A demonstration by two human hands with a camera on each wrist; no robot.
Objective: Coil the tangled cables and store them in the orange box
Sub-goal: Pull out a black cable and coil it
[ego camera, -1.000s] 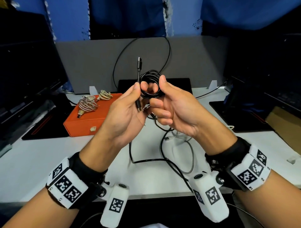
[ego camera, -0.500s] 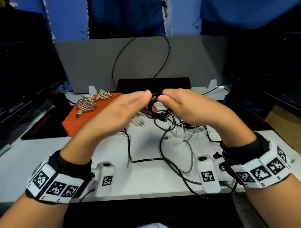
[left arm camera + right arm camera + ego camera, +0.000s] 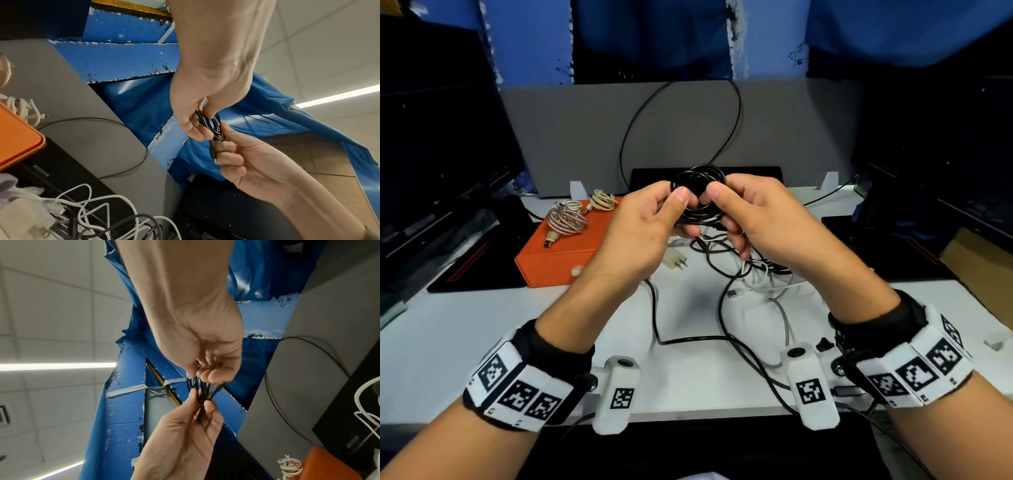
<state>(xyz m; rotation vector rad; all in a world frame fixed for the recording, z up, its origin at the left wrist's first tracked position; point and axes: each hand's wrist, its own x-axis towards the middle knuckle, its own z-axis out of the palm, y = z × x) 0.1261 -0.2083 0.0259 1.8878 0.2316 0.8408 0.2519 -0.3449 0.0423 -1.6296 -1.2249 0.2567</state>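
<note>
A small black cable coil (image 3: 698,192) hangs above the table's middle, held from both sides. My left hand (image 3: 678,209) pinches its left side with the thumb on top. My right hand (image 3: 722,212) pinches its right side. The left wrist view shows the black cable coil (image 3: 213,128) with a plug end (image 3: 212,154) lying against the right hand's curled fingers. The orange box (image 3: 565,253) sits shut at the left, with a braided coil (image 3: 566,221) and a cream coil (image 3: 602,200) on its lid. Tangled white, grey and black cables (image 3: 750,274) lie under my hands.
A white charger plug (image 3: 674,262) lies beside the box. A grey partition (image 3: 808,137) with a looping black wire (image 3: 736,113) closes off the back. Dark monitors (image 3: 431,137) stand at both sides. A long black cable (image 3: 688,339) runs toward the front edge.
Both hands dropped with the coil toward the table, then rose slightly. The plug that stood up above the coil no longer sticks out on top.
</note>
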